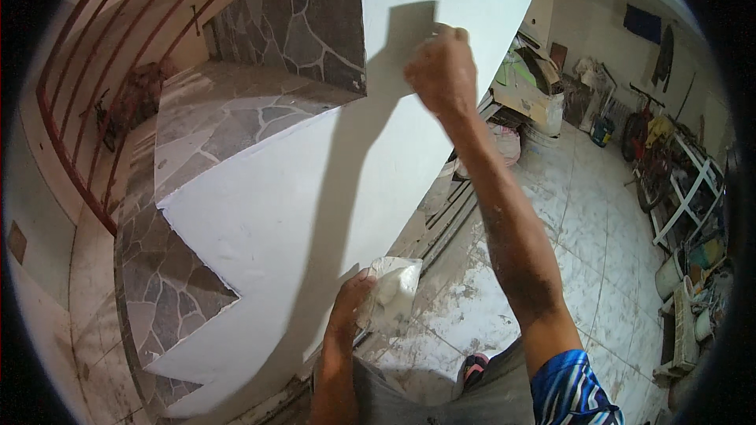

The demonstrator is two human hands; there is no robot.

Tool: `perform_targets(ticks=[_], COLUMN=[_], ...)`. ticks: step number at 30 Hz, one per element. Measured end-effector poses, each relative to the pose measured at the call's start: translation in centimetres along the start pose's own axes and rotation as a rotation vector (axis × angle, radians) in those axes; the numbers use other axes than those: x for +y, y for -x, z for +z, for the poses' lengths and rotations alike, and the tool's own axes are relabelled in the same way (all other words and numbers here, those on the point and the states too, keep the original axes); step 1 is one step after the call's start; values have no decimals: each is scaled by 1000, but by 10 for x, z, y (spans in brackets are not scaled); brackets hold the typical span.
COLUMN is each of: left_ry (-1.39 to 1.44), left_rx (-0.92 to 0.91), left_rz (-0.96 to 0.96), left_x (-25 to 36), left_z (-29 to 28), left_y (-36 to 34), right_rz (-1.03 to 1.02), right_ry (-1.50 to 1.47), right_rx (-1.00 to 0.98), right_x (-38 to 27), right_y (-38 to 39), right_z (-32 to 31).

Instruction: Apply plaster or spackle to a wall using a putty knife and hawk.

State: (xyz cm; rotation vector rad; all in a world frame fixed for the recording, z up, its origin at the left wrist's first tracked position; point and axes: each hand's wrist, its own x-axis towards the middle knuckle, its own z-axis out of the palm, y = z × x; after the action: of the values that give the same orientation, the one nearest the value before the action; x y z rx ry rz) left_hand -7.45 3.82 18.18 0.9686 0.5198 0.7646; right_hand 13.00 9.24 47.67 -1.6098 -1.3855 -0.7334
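My right hand (pixel 447 71) is raised to the upper part of a white wall panel (pixel 268 181) that follows the zigzag side of a staircase. Its fingers are closed round what looks like a putty knife, mostly hidden by the fist; a broad, straight-edged shadow falls beside it on the panel. Lower down, close to the panel's lower edge, my left hand (pixel 350 299) grips a pale, see-through plastic container (pixel 394 295) with white paste in it. The fingers behind the container are hidden.
Stone-patterned steps (pixel 252 122) border the panel on the left, with a red metal railing (pixel 79 157) beyond. White-smeared floor tiles (pixel 465 307) lie at right. Buckets (pixel 542 140) stand behind the panel; a bicycle (pixel 650 157) and a white metal frame (pixel 689 189) line the right wall.
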Motion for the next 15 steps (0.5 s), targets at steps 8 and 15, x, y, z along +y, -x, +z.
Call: perform_targets(ticks=[8,15], left_ry=[-55,-89], left_rx=[8,93], left_rz=[-1,-33], left_x=[-5,-5], left_z=[-15,-14], left_y=[-4,-8], right_rz=[-613,76], right_ry=[-31,-39], right_rx=[189,177], right_x=[-32,2], right_y=[58,-19], right_z=[-5,-31])
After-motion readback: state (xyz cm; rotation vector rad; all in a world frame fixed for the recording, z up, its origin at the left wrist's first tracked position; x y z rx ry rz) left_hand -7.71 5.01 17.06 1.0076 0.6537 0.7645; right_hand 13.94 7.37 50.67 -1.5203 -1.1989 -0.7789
